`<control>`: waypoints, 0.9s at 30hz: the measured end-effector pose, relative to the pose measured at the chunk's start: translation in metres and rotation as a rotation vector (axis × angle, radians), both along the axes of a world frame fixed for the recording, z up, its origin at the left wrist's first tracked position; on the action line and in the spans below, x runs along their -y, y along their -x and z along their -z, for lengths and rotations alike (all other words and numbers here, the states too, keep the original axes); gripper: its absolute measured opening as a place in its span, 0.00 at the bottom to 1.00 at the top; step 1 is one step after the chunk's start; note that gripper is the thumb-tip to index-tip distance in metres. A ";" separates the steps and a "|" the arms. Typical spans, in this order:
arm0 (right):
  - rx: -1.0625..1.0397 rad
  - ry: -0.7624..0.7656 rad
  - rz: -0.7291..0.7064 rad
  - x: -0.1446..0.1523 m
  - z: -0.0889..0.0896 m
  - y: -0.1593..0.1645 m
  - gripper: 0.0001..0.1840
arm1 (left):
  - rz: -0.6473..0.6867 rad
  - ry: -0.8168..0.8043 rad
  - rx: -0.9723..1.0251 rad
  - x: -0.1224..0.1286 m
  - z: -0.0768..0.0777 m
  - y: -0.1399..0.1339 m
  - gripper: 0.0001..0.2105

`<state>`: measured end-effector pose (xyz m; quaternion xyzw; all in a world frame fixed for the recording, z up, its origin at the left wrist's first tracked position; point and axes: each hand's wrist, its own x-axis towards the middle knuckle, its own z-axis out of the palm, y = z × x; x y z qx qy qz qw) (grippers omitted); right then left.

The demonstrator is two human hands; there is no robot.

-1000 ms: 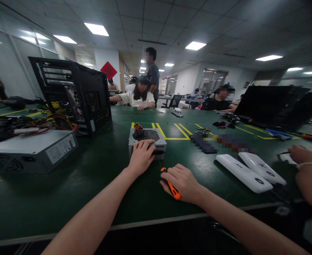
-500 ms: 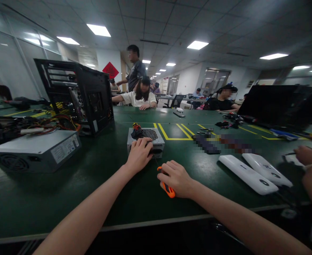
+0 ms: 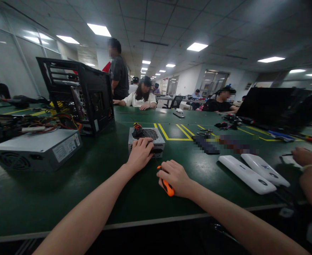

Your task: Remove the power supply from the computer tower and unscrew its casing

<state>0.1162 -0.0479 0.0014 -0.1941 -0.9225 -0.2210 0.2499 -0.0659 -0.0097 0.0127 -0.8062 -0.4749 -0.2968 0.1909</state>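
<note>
A small grey power supply (image 3: 159,140) with a honeycomb grille on top sits on the green table in front of me. My left hand (image 3: 142,153) grips its near side, fingers bent over the edge and palm toward me. Bundled cables (image 3: 137,130) lie on its top at the back left. In my right hand (image 3: 175,177) is an orange and black screwdriver (image 3: 168,187), fingers wrapped round the handle. Its thin shaft points up and left at the power supply's near face; my left hand partly hides that area, so I cannot tell where the tip sits.
A larger power supply (image 3: 36,147) and an open black computer case (image 3: 100,102) stand to the left. Two white devices (image 3: 247,175) and a blurred dark item (image 3: 207,144) lie right. Another person's hand (image 3: 308,156) works at the far right. People sit across the table.
The screwdriver's handle has turned a little in my right hand, showing more of its black part. My left hand stays on the power supply. The standing person across has moved left.
</note>
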 end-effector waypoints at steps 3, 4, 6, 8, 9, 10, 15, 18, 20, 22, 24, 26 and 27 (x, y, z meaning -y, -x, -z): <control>-0.013 0.019 0.013 0.001 -0.001 0.001 0.04 | 0.008 0.000 0.005 0.000 0.000 0.000 0.10; -0.035 0.030 0.020 0.001 -0.001 0.001 0.05 | 0.011 -0.001 0.006 0.001 0.000 0.000 0.10; -0.074 0.059 0.026 0.000 0.002 0.001 0.06 | 0.018 -0.002 0.009 0.001 -0.001 0.000 0.10; -0.085 0.076 0.008 -0.001 0.004 0.000 0.06 | 0.021 -0.001 0.009 0.001 -0.002 0.000 0.09; -0.078 0.073 -0.002 -0.002 0.005 -0.001 0.05 | 0.019 -0.001 0.008 0.001 -0.002 -0.001 0.09; -0.066 0.059 -0.008 -0.002 0.005 -0.002 0.04 | 0.015 -0.002 0.008 0.001 -0.002 -0.001 0.09; -0.001 -0.045 0.028 -0.002 0.001 -0.003 0.03 | 0.006 -0.018 0.016 -0.001 0.001 -0.002 0.09; 0.009 -0.036 0.019 -0.001 0.001 -0.003 0.03 | 0.004 -0.025 0.023 -0.001 0.001 -0.002 0.09; -0.018 0.000 0.006 -0.002 0.002 -0.002 0.04 | 0.007 -0.025 0.025 0.000 0.001 -0.002 0.09; -0.096 0.054 -0.002 -0.004 0.005 -0.003 0.04 | 0.012 -0.024 0.026 0.001 0.001 -0.002 0.09; -0.170 0.088 -0.017 -0.005 0.007 -0.003 0.03 | 0.011 -0.025 0.028 0.000 0.002 -0.003 0.09; -0.168 0.097 -0.033 -0.006 0.007 -0.003 0.03 | 0.003 -0.024 0.032 0.000 0.002 -0.004 0.09; -0.145 0.094 -0.038 -0.005 0.007 -0.003 0.03 | -0.002 -0.020 0.033 0.000 0.003 -0.004 0.09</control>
